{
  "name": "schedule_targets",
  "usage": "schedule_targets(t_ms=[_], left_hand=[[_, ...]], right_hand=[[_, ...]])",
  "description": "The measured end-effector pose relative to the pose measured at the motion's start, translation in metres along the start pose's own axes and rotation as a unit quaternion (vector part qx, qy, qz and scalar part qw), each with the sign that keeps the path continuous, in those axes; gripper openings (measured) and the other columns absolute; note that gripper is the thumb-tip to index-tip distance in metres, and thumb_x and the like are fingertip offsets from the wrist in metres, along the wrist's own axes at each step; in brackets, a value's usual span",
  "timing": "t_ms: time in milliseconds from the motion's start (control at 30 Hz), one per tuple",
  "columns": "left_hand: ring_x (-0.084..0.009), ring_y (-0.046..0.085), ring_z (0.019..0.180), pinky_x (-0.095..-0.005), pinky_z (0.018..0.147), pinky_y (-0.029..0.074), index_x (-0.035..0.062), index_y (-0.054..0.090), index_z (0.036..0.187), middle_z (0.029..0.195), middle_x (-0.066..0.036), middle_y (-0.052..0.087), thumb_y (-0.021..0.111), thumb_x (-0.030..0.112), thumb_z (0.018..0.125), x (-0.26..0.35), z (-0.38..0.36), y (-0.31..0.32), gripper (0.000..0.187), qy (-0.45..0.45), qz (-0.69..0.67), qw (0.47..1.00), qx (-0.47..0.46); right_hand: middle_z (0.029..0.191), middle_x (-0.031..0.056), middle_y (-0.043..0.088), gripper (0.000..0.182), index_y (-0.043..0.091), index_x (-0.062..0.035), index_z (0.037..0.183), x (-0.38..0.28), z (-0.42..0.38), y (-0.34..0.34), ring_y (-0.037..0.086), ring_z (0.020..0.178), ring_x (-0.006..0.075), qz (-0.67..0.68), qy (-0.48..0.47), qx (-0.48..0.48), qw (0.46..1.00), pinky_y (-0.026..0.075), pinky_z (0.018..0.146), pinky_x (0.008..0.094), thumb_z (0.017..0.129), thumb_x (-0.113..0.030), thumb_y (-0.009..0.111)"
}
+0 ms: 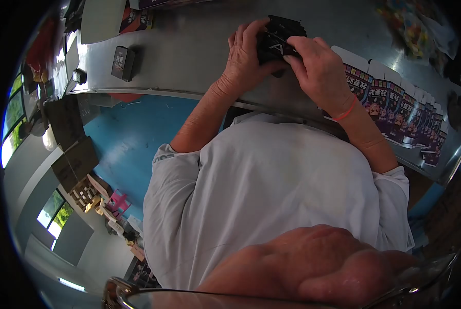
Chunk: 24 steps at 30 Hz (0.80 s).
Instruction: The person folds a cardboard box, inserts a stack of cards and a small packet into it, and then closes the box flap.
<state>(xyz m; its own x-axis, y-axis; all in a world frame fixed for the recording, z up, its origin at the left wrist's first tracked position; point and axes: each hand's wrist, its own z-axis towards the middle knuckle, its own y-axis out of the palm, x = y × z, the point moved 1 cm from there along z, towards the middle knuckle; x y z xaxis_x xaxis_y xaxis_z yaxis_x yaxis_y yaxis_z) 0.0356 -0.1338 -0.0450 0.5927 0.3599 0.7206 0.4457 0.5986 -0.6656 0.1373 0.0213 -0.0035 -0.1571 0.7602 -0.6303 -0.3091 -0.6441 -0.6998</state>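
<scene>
A stack of thin black packets [282,35] with white lettering, one bearing a large letter A, is held over the metal table near the top of the view. My left hand [247,54] is wrapped round the left side of the stack, its fingers curled at the far edge. From the right, my right hand [318,72] pinches the near right part with thumb and forefinger. The palms hide part of the stack. Just right of my right hand, a row of overlapping purple printed cartons [385,98] with white flaps lies on the table.
A small black box [122,63] stands on the metal table [189,46] at the left. Printed card [136,19] lies at the back left. Clear bags of colourful pieces [410,23] sit at the back right. A pink stool [118,202] stands on the blue floor.
</scene>
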Motion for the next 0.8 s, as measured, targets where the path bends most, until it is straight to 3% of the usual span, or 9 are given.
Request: schedule_targets(t_ms=[167,267,400,500,600,633,800], left_hand=[[-0.0324,0.049,0.112,-0.0454,0.100,0.035,0.0053,0.050,0.113,0.121,-0.013,0.048,0.086,0.025,0.060,-0.004,0.000,-0.001,0.067,0.061,0.060,0.996,-0.003],[-0.0330,0.049,0.112,-0.0459,0.098,0.037,0.0018,0.051,0.107,0.121,-0.014,0.049,0.084,0.024,0.062,0.003,-0.002,-0.005,0.059,0.046,0.062,0.997,-0.013],[-0.0354,0.051,0.110,-0.0433,0.094,0.043,0.0013,0.052,0.112,0.122,-0.015,0.049,0.080,0.022,0.071,0.020,-0.003,-0.017,0.054,0.085,0.107,0.990,-0.037],[-0.0363,0.055,0.105,-0.0427,0.090,0.046,0.0000,0.051,0.113,0.121,-0.015,0.050,0.078,0.017,0.075,0.035,-0.002,-0.023,0.050,0.074,0.070,0.992,-0.073],[-0.0383,0.058,0.100,-0.0421,0.083,0.049,-0.0014,0.049,0.111,0.120,-0.016,0.051,0.076,0.013,0.076,0.050,0.008,-0.024,0.046,0.050,0.001,0.992,-0.116],[-0.0399,0.059,0.097,-0.0429,0.080,0.050,-0.0017,0.048,0.110,0.120,-0.017,0.051,0.075,0.012,0.076,0.056,0.015,-0.024,0.045,0.064,-0.001,0.991,-0.118],[-0.0390,0.060,0.098,-0.0424,0.079,0.052,0.0008,0.049,0.113,0.115,-0.017,0.056,0.069,0.010,0.081,0.070,0.067,-0.002,0.039,0.118,-0.053,0.978,-0.165]], right_hand=[[0.087,0.0148,0.060,0.022,0.055,-0.0036,0.104,0.004,0.002,0.007,0.059,0.073,0.0312,0.080,0.035,0.027,0.996,0.047,0.063,0.0381,0.084,-0.003,0.065],[0.085,0.0149,0.060,0.022,0.055,-0.0037,0.103,0.002,0.003,0.005,0.059,0.072,0.0319,0.102,0.039,0.014,0.994,0.047,0.063,0.0384,0.084,-0.005,0.066],[0.079,0.0146,0.060,0.022,0.055,-0.0025,0.101,-0.001,0.002,-0.004,0.060,0.070,0.0324,0.103,0.052,-0.020,0.993,0.046,0.061,0.0388,0.084,-0.008,0.068],[0.075,0.0160,0.060,0.021,0.055,-0.0014,0.097,0.000,0.003,-0.020,0.060,0.068,0.0343,0.093,0.018,-0.055,0.994,0.046,0.060,0.0387,0.084,-0.010,0.068],[0.075,0.0181,0.061,0.018,0.056,-0.0009,0.094,-0.004,0.002,-0.031,0.059,0.067,0.0361,0.157,0.053,-0.069,0.984,0.046,0.059,0.0384,0.084,-0.010,0.068],[0.074,0.0191,0.063,0.019,0.055,-0.0011,0.089,-0.004,0.001,-0.030,0.061,0.067,0.0389,0.181,0.069,-0.042,0.980,0.046,0.058,0.0439,0.084,-0.014,0.067],[0.072,0.0196,0.062,0.019,0.056,-0.0004,0.095,0.031,-0.001,-0.062,0.062,0.066,0.0379,0.149,0.094,0.068,0.982,0.047,0.057,0.0411,0.086,-0.012,0.067]])
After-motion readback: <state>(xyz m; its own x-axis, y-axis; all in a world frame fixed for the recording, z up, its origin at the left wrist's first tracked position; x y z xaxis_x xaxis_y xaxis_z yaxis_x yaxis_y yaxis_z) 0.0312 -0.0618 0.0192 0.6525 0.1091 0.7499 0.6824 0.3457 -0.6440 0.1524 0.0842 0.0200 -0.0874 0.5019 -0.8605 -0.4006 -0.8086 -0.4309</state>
